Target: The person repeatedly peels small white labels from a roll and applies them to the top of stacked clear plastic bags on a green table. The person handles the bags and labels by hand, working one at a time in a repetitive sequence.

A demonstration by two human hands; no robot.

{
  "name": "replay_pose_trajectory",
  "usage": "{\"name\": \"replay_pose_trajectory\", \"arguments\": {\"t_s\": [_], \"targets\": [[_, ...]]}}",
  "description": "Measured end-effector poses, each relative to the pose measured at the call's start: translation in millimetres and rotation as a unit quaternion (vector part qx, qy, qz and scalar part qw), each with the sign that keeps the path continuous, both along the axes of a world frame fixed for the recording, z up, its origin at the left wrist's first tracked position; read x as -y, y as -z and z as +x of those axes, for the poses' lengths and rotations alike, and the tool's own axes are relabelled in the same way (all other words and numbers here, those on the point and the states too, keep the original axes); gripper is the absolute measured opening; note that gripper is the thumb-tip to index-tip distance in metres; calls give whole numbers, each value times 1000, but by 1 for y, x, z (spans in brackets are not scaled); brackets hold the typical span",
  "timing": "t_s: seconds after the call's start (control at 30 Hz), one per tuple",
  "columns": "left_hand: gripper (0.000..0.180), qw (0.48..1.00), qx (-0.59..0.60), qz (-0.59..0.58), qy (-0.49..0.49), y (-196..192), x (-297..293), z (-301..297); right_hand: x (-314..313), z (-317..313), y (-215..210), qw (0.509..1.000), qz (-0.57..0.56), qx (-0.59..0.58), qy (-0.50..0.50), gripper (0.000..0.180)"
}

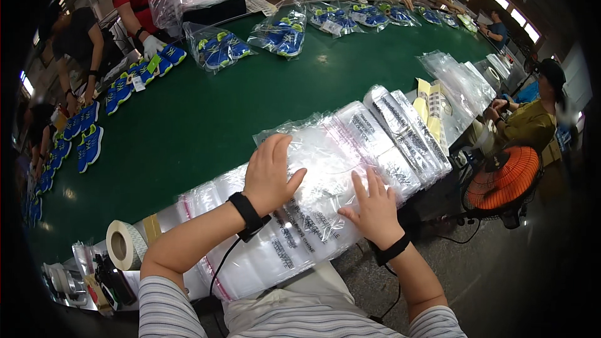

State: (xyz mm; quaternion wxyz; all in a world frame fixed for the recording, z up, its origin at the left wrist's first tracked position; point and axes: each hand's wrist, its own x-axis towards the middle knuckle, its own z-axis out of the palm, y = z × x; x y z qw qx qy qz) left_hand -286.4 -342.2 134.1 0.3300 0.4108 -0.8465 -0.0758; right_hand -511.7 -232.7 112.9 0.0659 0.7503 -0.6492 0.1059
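Observation:
Both my hands lie on a clear plastic bag [316, 150] on top of a stack of printed clear bags [269, 253] at the table's near edge. My left hand [269, 178] rests on the bag's left side, fingers stretched and the thumb apart. Toward the bag's lower right, my right hand [375, 209] is spread, palm down. Neither hand grips anything. Glare on the film hides whether anything flat is inside the bag. More bundles of folded clear bags [400, 128] lie to the right of my hands.
Beyond the bags runs a green conveyor belt [206, 131]. Blue shoes [91, 147] line its left side; bagged shoes [282, 34] stand along the far side. A label roll [125, 244] is at left, an orange fan [504, 178] at right. A co-worker's gloved hand [152, 46] touches shoes.

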Motion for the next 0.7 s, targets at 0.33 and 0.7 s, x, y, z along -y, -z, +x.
{"name": "replay_pose_trajectory", "arguments": {"t_s": [0.33, 0.7], "targets": [[86, 958, 252, 124, -58, 42, 34, -38, 19, 4, -14, 999, -15, -35, -35, 71], [76, 965, 148, 206, -59, 50, 58, -18, 27, -9, 34, 985, 119, 107, -60, 83]]}}
